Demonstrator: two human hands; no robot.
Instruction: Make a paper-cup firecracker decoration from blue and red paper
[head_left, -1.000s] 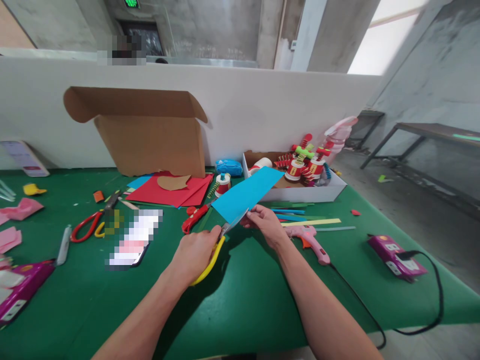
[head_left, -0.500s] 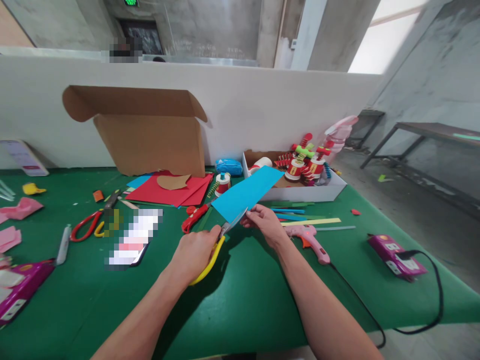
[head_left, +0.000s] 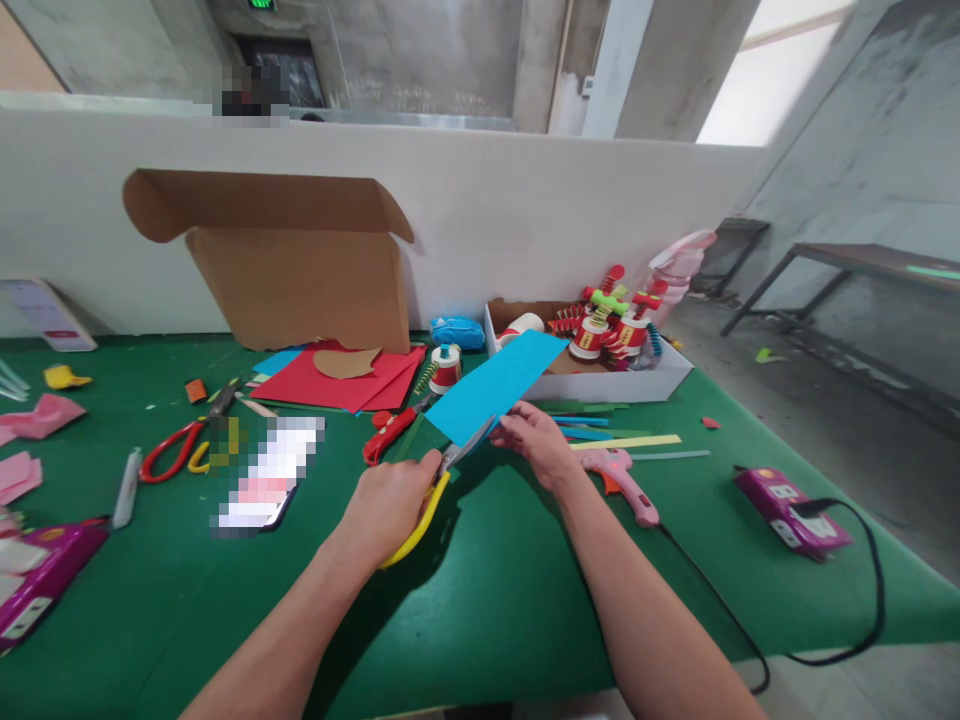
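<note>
My left hand [head_left: 391,505] is closed round the yellow handles of a pair of scissors [head_left: 424,522]. Their blades point up and to the right, along the near edge of a blue sheet of paper [head_left: 499,385]. The fingers of my right hand [head_left: 536,445] pinch the paper near its lower right edge, close to the blade tips. The sheet is held tilted above the table, and whether the blades are fully closed is hard to make out. Just beyond the paper stands a small paper cup [head_left: 445,370] with a green spring beside it.
A white box [head_left: 600,388] with cup-and-spring figures stands behind on the right. A pink glue gun [head_left: 626,485] lies right of my hand, its cable running toward the front edge. Red paper [head_left: 300,385], red-handled pliers [head_left: 171,455], a phone [head_left: 274,475] and a cutter [head_left: 390,432] lie leftward.
My right hand and the blue paper have shifted slightly to the right. The scissors in my left hand stay in nearly the same place.
</note>
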